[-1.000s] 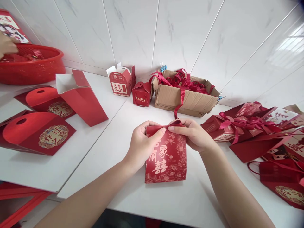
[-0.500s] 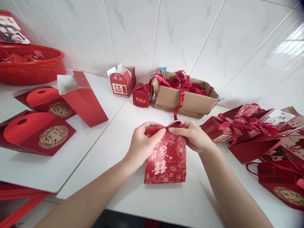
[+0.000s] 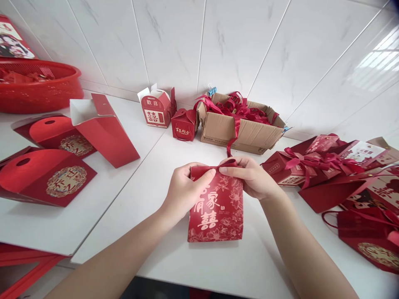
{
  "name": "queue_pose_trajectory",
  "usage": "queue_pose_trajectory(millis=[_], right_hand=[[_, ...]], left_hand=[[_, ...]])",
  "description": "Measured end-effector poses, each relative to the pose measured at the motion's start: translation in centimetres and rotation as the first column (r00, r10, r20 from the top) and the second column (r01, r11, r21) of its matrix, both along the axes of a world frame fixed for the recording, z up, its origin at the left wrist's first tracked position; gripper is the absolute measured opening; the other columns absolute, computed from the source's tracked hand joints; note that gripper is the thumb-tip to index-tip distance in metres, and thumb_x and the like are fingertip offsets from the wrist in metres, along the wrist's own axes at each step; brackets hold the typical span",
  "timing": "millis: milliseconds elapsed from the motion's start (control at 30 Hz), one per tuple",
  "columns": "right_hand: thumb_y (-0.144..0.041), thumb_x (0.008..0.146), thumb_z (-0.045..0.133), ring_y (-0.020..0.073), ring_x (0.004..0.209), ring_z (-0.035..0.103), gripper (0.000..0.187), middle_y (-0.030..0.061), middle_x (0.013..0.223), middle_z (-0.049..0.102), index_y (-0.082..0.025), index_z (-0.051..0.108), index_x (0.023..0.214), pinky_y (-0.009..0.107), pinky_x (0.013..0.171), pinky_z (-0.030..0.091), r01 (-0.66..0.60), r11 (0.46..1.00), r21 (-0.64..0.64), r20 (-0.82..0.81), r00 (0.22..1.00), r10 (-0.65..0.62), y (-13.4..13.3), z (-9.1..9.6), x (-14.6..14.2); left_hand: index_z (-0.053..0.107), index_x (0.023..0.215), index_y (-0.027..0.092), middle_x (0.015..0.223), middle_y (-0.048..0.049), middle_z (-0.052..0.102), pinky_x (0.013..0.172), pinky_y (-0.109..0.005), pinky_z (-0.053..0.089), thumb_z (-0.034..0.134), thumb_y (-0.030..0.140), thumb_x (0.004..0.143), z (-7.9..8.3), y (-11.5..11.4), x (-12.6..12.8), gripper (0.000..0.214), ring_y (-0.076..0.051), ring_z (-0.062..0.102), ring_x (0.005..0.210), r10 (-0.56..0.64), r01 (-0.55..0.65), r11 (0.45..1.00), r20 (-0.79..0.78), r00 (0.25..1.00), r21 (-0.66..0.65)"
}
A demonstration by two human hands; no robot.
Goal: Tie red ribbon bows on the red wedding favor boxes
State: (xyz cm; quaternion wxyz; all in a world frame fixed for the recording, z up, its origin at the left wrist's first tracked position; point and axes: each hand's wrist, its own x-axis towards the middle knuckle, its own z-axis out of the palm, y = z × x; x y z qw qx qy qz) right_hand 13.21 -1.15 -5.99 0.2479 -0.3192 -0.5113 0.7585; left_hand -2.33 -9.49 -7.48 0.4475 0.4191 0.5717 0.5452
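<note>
Since one second almost nothing moved: my left hand [image 3: 183, 191] and right hand [image 3: 252, 178] still pinch, fingers closed, the ribbon bow [image 3: 222, 165] at the top of the red gift bag [image 3: 216, 211], which lies on the counter [image 3: 187, 257] before me, so the bow seems unfinished.

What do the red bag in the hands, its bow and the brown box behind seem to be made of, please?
The red bag, pinched at its top by the left hand and right hand, looks like stiff printed paper, matte, crisp-edged. Its bow looks like satin ribbon: limp, faintly shiny. The brown box looks like plain cardboard, dull, with bent flaps.
</note>
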Motion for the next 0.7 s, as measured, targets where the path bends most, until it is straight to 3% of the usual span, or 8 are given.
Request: queue_pose_trajectory(millis=[700], right_hand=[[-0.026, 0.062, 0.082, 0.0119, 0.059, 0.061, 0.02, -0.0002, 0.065, 0.066, -0.016, 0.07, 0.075, 0.024, 0.056, 0.047, 0.054, 0.998, -0.025, 0.026, 0.998, -0.053, -0.12, -0.01, -0.14]], left_hand=[[0.063, 0.074, 0.017, 0.068, -0.0017, 0.065, 0.054, -0.025, 0.048, 0.068, 0.042, 0.075, -0.09, 0.23, -0.09, 0.025, -0.017, 0.064, 0.061, 0.001, -0.001, 1.0, 0.03, 1.0, -0.02]])
